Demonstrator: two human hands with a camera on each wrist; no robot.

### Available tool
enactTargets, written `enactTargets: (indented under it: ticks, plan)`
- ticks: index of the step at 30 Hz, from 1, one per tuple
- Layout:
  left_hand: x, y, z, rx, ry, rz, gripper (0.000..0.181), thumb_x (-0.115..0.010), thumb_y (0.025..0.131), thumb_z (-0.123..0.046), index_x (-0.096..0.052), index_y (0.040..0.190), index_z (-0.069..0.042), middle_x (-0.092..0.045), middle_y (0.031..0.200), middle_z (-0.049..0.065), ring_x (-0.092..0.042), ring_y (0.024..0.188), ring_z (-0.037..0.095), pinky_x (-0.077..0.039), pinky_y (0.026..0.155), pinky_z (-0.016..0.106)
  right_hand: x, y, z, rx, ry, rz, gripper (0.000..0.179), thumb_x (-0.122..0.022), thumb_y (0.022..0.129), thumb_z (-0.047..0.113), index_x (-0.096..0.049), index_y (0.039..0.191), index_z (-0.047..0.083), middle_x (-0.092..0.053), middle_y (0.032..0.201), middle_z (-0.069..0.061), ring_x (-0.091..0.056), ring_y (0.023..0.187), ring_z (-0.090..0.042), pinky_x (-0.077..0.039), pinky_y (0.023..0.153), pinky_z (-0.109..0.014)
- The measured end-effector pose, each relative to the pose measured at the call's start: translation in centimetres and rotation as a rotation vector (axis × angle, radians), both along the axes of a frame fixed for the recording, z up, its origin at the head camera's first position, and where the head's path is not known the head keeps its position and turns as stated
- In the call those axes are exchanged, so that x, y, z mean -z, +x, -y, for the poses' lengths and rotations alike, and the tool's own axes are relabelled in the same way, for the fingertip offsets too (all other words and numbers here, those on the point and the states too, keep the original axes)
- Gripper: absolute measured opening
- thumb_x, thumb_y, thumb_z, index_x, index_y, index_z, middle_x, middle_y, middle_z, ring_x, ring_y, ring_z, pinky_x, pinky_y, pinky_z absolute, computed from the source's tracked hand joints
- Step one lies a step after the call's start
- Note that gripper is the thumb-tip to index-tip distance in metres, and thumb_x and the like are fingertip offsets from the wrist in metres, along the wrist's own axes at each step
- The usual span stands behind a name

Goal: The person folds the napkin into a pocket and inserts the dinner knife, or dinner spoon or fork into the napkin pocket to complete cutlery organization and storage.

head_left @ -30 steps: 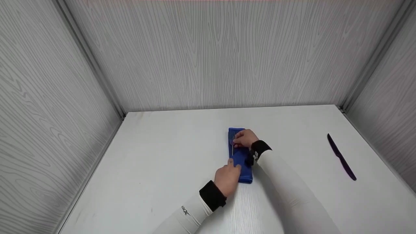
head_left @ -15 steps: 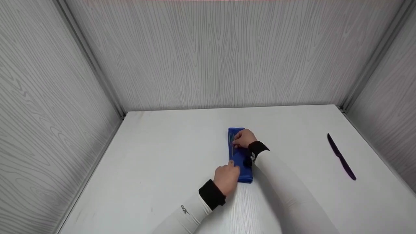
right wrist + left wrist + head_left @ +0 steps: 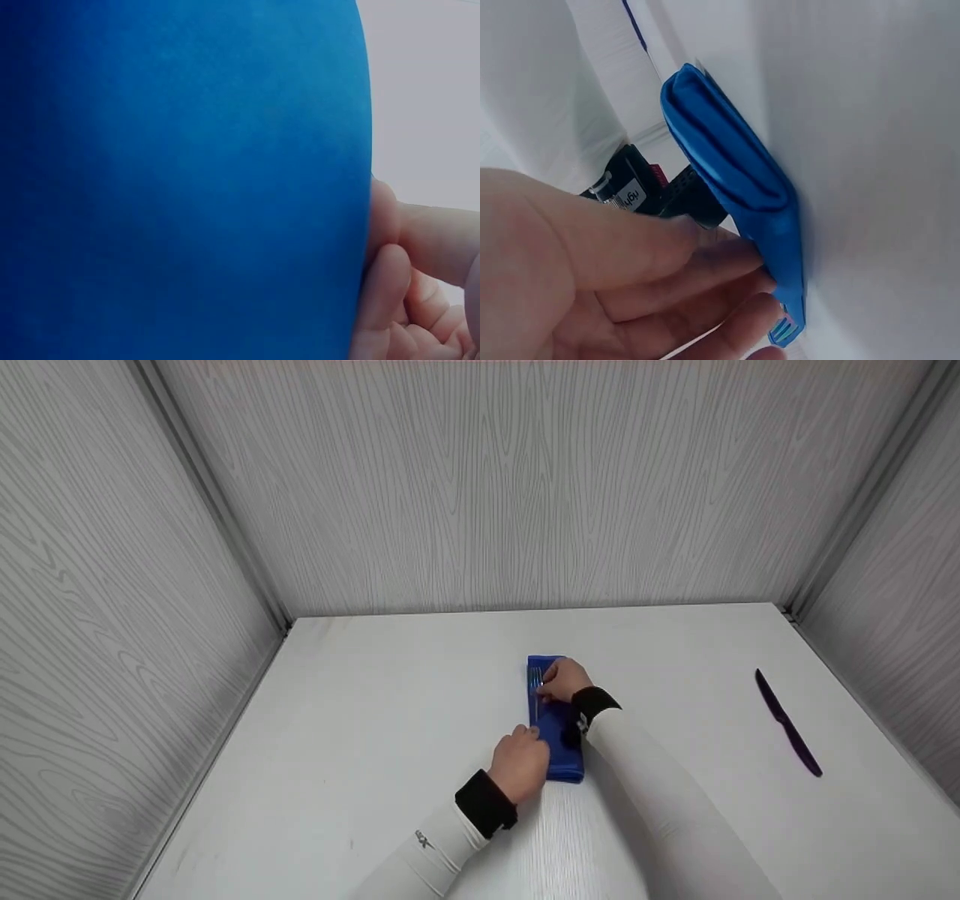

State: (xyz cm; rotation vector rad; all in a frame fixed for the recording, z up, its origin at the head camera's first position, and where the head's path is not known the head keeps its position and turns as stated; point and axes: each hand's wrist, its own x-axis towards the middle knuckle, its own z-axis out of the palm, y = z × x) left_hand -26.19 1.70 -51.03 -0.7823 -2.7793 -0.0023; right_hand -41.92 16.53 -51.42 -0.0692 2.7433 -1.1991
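A folded blue cloth (image 3: 556, 750) lies lengthwise on the white table, its rolled near end showing in the left wrist view. A fork (image 3: 535, 678) sits on its far left part, tines pointing away, with the lower handle covered by a cloth fold. My right hand (image 3: 565, 681) pinches the fork near its neck; in the right wrist view, blue cloth hides the fork. My left hand (image 3: 519, 763) is at the cloth's left edge. In the left wrist view, its gently bent fingers (image 3: 739, 259) touch the cloth's side without clearly gripping it.
A dark purple knife (image 3: 787, 721) lies at the right on the white table (image 3: 375, 720). Grey wood-grain panels (image 3: 480, 487) enclose the back and both sides.
The left hand has shifted slightly left, and its finger and thumb no longer lie over the cloth's top. The right hand stays at the fork, whose tines look brighter now.
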Motion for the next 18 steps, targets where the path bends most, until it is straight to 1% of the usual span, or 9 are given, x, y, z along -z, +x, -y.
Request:
enactTargets:
  ticks: [1,6,9,13,16,18]
  plan:
    - [0.0,-0.1,0.0,0.0,-0.002,0.01,0.011,-0.076,0.09,-0.012,-0.077,0.079,-0.014,-0.071,0.097,0.004,-0.06,0.087,0.019,-0.051,0.062,0.03,0.0,0.0,0.0,0.001,-0.001,0.001,0.014,-0.08,0.092,0.005,-0.073,0.099,-0.005,-0.078,0.079,-0.014,-0.066,0.057,-0.007,-0.049,0.061,-0.021]
    - [0.0,-0.3,0.1,-0.002,0.015,0.059,0.01,-0.075,0.089,-0.013,-0.077,0.079,-0.012,-0.071,0.104,0.007,-0.063,0.094,0.022,-0.052,0.065,0.032,0.0,-0.1,0.0,0.0,-0.008,0.0,0.013,-0.081,0.091,0.005,-0.071,0.096,-0.003,-0.078,0.078,-0.013,-0.066,0.057,-0.007,-0.049,0.059,-0.021]
    - [0.0,-0.4,0.1,-0.001,0.007,0.062,0.008,-0.076,0.088,-0.014,-0.077,0.08,-0.012,-0.073,0.104,0.007,-0.066,0.094,0.022,-0.053,0.066,0.033,0.0,0.0,0.0,-0.004,-0.013,-0.007,0.013,-0.081,0.091,0.005,-0.071,0.095,-0.003,-0.077,0.077,-0.013,-0.066,0.057,-0.007,-0.049,0.059,-0.021]
    - [-0.1,-0.4,0.1,0.009,-0.012,0.055,0.007,-0.076,0.088,-0.015,-0.076,0.082,-0.013,-0.074,0.1,0.006,-0.067,0.089,0.022,-0.053,0.066,0.033,0.1,0.0,-0.2,-0.018,-0.015,-0.017,0.012,-0.08,0.092,0.005,-0.072,0.095,-0.004,-0.077,0.075,-0.012,-0.065,0.056,-0.006,-0.048,0.059,-0.02]
    - [-0.1,-0.4,0.0,0.017,-0.017,0.062,0.007,-0.075,0.089,-0.015,-0.076,0.083,-0.013,-0.074,0.1,0.006,-0.067,0.088,0.022,-0.053,0.066,0.033,0.2,0.2,-0.5,-0.027,-0.059,-0.015,0.011,-0.075,0.096,0.006,-0.074,0.098,-0.005,-0.078,0.079,-0.012,-0.065,0.058,-0.006,-0.05,0.061,-0.02]
    - [0.0,-0.3,-0.1,0.023,-0.018,0.065,0.008,-0.076,0.089,-0.015,-0.076,0.081,-0.013,-0.074,0.099,0.006,-0.067,0.087,0.022,-0.053,0.066,0.033,0.3,0.3,-1.0,-0.032,-0.126,0.004,0.014,-0.07,0.1,0.008,-0.072,0.102,-0.006,-0.078,0.085,-0.013,-0.067,0.062,-0.006,-0.052,0.063,-0.02]
